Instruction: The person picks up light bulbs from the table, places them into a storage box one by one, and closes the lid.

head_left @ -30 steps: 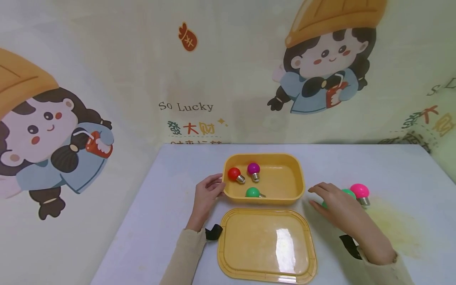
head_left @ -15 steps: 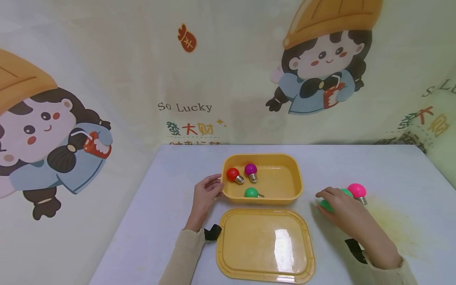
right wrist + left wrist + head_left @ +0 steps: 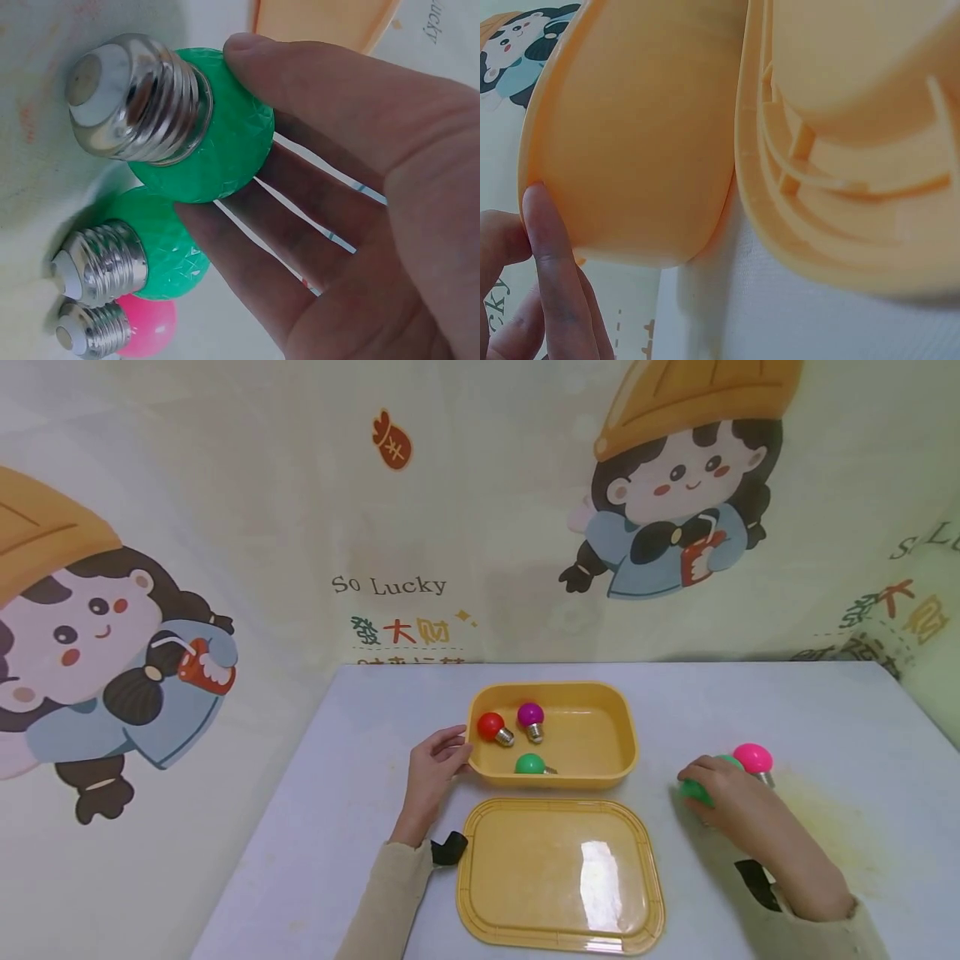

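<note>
My right hand [image 3: 738, 802] pinches a green light bulb [image 3: 217, 142] between thumb and fingers, with its metal screw base facing the wrist camera. Just beyond it are a second green bulb [image 3: 169, 247] and a pink bulb [image 3: 150, 324], partly covered by the hand in the head view. At the left end of a yellow box [image 3: 628, 735], my left hand [image 3: 437, 772] holds the rim with thumb and fingers. Inside that box lie a red bulb [image 3: 492, 727], a purple bulb [image 3: 531, 717] and a green bulb [image 3: 530, 764].
A yellow lid [image 3: 540, 877] lies flat on the white table [image 3: 315, 827], right in front of the box. Behind the table hangs a cloth [image 3: 517, 527] printed with cartoon figures.
The right hand has moved slightly right onto the nearest green bulb, and its fingers have closed around it. My left hand stays at the box, which keeps its place.
</note>
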Available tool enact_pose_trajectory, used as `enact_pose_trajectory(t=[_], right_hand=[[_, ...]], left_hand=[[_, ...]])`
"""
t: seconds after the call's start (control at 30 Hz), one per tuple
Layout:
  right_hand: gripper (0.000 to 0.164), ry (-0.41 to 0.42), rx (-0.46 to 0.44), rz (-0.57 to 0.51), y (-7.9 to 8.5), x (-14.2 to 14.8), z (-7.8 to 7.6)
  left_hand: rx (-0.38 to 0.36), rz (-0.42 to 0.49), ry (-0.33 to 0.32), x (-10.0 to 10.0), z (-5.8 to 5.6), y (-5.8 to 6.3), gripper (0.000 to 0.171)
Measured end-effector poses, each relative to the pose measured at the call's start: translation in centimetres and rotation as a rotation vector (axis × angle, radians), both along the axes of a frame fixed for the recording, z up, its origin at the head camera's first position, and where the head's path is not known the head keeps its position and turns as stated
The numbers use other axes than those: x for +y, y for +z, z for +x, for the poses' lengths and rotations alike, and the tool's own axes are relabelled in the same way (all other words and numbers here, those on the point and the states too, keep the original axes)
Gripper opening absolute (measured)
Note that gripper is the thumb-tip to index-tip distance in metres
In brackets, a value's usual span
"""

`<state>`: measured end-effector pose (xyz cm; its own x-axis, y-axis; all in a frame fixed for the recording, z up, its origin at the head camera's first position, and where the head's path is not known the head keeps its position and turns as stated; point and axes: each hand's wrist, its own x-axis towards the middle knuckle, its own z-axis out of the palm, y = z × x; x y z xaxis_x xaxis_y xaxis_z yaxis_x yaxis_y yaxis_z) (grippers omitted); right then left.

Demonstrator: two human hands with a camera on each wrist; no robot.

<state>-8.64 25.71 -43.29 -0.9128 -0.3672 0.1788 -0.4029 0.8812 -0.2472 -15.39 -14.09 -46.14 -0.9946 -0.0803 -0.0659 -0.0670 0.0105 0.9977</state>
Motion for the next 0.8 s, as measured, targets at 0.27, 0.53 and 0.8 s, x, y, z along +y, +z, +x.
enact_pose_trajectory(t=[0.27, 0.53, 0.8], right_hand=[[0.03, 0.007, -0.006, 0.009, -0.02, 0.01, -0.07], [0.026, 0.006, 0.01, 0.017, 0.06, -0.16, -0.08], [0.026, 0.021, 0.039, -0.002, 0.2, -0.25, -0.09]], left_hand=[[-0.016, 0.008, -0.011, -0.08, -0.03, -0.02, 0.036], [-0.043, 0.014, -0.023, -0.13, -0.32, 0.19, 0.035], [-0.022, 0.012, -0.015, -0.18, -0.3, -0.15, 0.033]])
